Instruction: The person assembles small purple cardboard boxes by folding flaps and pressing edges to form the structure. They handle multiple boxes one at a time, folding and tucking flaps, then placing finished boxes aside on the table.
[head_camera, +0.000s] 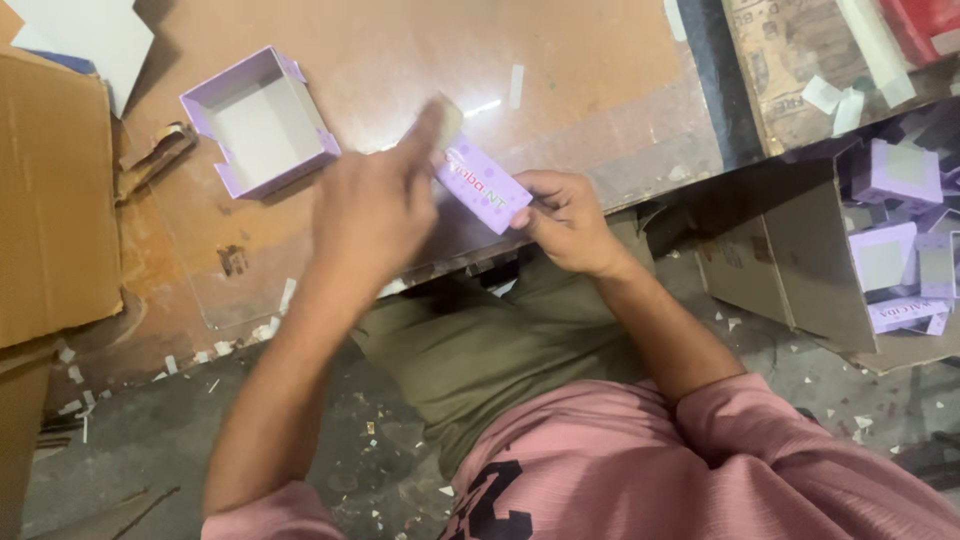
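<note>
My right hand (565, 220) pinches the near end of a small purple printed card strip (483, 186), held just above the edge of the brown work table (400, 50). My left hand (375, 205) hovers over the strip's far end, its fingers blurred and pressing a small pale piece (448, 118) against it. An open purple box tray (260, 122) with a grey inside sits on the table to the left of my left hand.
Brown cardboard sheets (55, 200) lie at the left. A cardboard carton (800, 260) at the right holds several purple boxes (900, 215). White paper scraps litter the floor and table edge. A clear sheet (240, 270) covers part of the table.
</note>
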